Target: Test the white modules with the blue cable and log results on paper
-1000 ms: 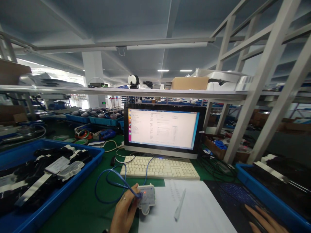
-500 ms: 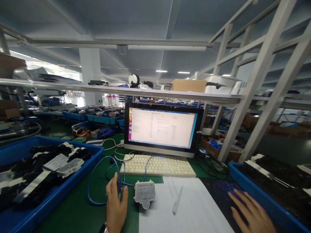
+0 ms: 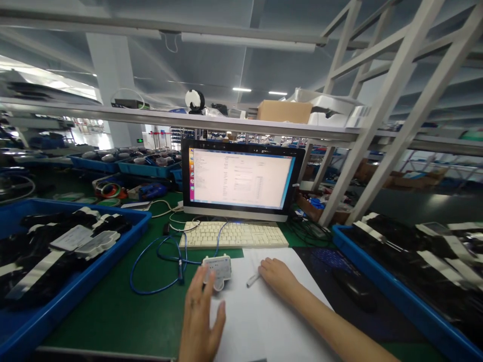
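Note:
My left hand (image 3: 202, 314) is open, fingers apart, just in front of a small white plastic device box (image 3: 219, 270) with a printed label. That box sits at the top left corner of a white paper sheet (image 3: 271, 327). My right hand (image 3: 278, 277) has its fingers closed over the far end of a pale pen (image 3: 252, 280) on the sheet; the near end of the pen sticks out to the left. A blue cable (image 3: 141, 291) lies looped on the green table, its dark connector (image 3: 180, 271) left of the device box.
A monitor (image 3: 241, 178) stands behind a cream keyboard (image 3: 234, 235). Blue trays (image 3: 132, 236) flank the workspace, holding black parts with white straps. A black mouse (image 3: 354, 286) rests on a dark mouse pad (image 3: 313, 259) at right. A shelf (image 3: 226, 122) crosses above the monitor.
My left hand has let go of the cable connector and moved right towards the device box. My right hand has left the mouse area and come over the paper onto the pen. The view has tilted down.

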`<state>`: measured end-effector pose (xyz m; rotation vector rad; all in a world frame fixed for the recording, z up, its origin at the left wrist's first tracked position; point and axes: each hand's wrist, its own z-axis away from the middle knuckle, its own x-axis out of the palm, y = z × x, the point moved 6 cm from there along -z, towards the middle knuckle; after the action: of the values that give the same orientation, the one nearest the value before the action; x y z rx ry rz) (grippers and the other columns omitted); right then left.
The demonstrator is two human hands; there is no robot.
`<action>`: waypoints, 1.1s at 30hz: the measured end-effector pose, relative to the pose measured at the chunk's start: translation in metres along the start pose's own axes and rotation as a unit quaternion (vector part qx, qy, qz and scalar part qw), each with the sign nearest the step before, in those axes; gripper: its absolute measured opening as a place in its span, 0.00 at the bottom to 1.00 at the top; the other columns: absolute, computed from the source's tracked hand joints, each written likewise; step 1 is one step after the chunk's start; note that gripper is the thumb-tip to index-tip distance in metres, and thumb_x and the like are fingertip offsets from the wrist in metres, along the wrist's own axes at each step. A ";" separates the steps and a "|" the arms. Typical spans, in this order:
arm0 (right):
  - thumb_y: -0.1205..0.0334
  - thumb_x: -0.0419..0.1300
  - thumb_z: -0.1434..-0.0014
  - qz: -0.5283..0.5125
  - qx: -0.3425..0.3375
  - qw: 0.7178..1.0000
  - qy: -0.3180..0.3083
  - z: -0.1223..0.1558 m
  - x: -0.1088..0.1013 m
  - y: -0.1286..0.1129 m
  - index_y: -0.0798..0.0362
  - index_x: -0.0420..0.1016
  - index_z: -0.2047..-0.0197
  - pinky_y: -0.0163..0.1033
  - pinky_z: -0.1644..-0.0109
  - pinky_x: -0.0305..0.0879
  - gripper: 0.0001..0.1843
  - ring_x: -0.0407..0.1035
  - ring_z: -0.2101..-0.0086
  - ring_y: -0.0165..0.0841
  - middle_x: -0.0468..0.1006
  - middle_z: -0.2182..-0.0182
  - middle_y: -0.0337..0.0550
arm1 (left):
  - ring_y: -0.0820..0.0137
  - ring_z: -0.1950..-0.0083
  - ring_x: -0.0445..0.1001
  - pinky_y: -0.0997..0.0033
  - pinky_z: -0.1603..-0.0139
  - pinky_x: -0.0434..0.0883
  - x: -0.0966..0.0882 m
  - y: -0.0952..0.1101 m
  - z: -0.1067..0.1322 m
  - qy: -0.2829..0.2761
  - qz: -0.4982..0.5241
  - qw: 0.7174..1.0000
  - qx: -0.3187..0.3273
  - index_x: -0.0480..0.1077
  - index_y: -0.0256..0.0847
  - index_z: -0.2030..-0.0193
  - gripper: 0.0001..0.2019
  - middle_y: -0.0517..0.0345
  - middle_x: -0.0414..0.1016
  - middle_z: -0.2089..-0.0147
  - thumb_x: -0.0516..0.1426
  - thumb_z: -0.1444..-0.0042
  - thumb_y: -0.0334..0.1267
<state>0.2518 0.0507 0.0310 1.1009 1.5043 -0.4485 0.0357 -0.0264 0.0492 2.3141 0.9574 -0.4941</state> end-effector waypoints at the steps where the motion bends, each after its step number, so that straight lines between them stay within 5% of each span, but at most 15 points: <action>1: 0.79 0.53 0.48 0.001 0.003 1.000 -0.001 0.002 -0.002 0.003 0.53 0.66 0.74 0.36 0.68 0.59 0.12 0.68 0.72 0.34 0.73 0.75 0.43 | 0.59 0.33 0.53 0.56 0.38 0.62 0.007 0.015 0.009 -0.021 -0.002 0.998 0.052 0.50 0.44 0.34 0.28 0.47 0.56 0.35 0.49 0.42 0.29; 4: 0.72 0.51 0.45 -0.053 0.073 0.995 0.042 0.009 -0.020 0.020 0.53 0.66 0.72 0.36 0.70 0.60 0.07 0.67 0.72 0.34 0.73 0.71 0.44 | 0.63 0.38 0.61 0.63 0.41 0.66 0.029 0.052 0.035 -0.051 0.006 0.977 0.208 0.61 0.41 0.41 0.24 0.52 0.68 0.42 0.49 0.46 0.26; 6: 0.63 0.48 0.41 -0.203 0.182 0.955 0.113 0.014 -0.031 0.036 0.52 0.65 0.70 0.36 0.71 0.61 0.08 0.67 0.73 0.33 0.71 0.73 0.42 | 0.63 0.41 0.65 0.64 0.43 0.68 0.046 0.064 0.042 -0.084 0.011 0.967 0.240 0.64 0.39 0.44 0.21 0.52 0.70 0.44 0.50 0.45 0.29; 10: 0.44 0.45 0.43 -0.565 0.346 0.739 0.123 0.013 -0.007 0.035 0.53 0.67 0.66 0.35 0.77 0.64 0.21 0.70 0.76 0.34 0.72 0.79 0.39 | 0.59 0.40 0.65 0.58 0.44 0.69 0.076 0.068 0.036 -0.176 0.001 0.974 0.140 0.61 0.36 0.41 0.22 0.48 0.66 0.40 0.53 0.41 0.39; 11: 0.42 0.47 0.46 -0.605 0.363 0.700 0.108 0.010 0.003 0.028 0.53 0.68 0.67 0.35 0.78 0.64 0.22 0.70 0.77 0.34 0.72 0.79 0.40 | 0.58 0.39 0.64 0.57 0.43 0.68 0.080 0.068 0.034 -0.186 -0.002 0.976 0.114 0.60 0.37 0.40 0.23 0.47 0.65 0.39 0.53 0.41 0.41; 13: 0.42 0.53 0.52 -0.626 0.386 0.670 0.101 0.007 0.017 0.018 0.53 0.67 0.72 0.34 0.81 0.62 0.21 0.67 0.81 0.31 0.72 0.80 0.40 | 0.56 0.39 0.63 0.53 0.42 0.67 0.086 0.070 0.030 -0.200 -0.007 0.976 0.087 0.59 0.39 0.39 0.24 0.47 0.65 0.39 0.53 0.41 0.43; 17: 0.48 0.55 0.55 -0.587 0.414 0.681 0.140 0.012 0.030 0.014 0.50 0.61 0.75 0.32 0.85 0.53 0.14 0.56 0.87 0.27 0.65 0.88 0.31 | 0.53 0.38 0.63 0.47 0.42 0.66 0.090 0.069 0.029 -0.217 -0.012 0.974 0.067 0.62 0.44 0.40 0.24 0.50 0.64 0.39 0.54 0.42 0.46; 25: 0.56 0.56 0.56 -0.492 0.427 0.740 0.164 0.021 0.023 0.014 0.48 0.54 0.84 0.34 0.76 0.54 0.14 0.55 0.82 0.29 0.59 0.89 0.30 | 0.52 0.39 0.63 0.46 0.40 0.64 0.087 0.068 0.030 -0.238 -0.011 0.971 0.029 0.66 0.41 0.44 0.22 0.45 0.65 0.40 0.54 0.43 0.48; 33: 0.59 0.54 0.54 -0.479 0.409 0.765 0.132 0.021 0.027 0.011 0.48 0.53 0.84 0.34 0.74 0.54 0.13 0.57 0.82 0.29 0.60 0.89 0.30 | 0.54 0.37 0.61 0.47 0.38 0.61 0.088 0.069 0.030 -0.256 -0.004 0.967 0.012 0.66 0.40 0.44 0.22 0.46 0.65 0.39 0.54 0.43 0.46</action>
<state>0.2751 0.0497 0.0034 0.9388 2.1470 -1.8727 0.1425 -0.0393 0.0055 2.0436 0.7054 -1.0466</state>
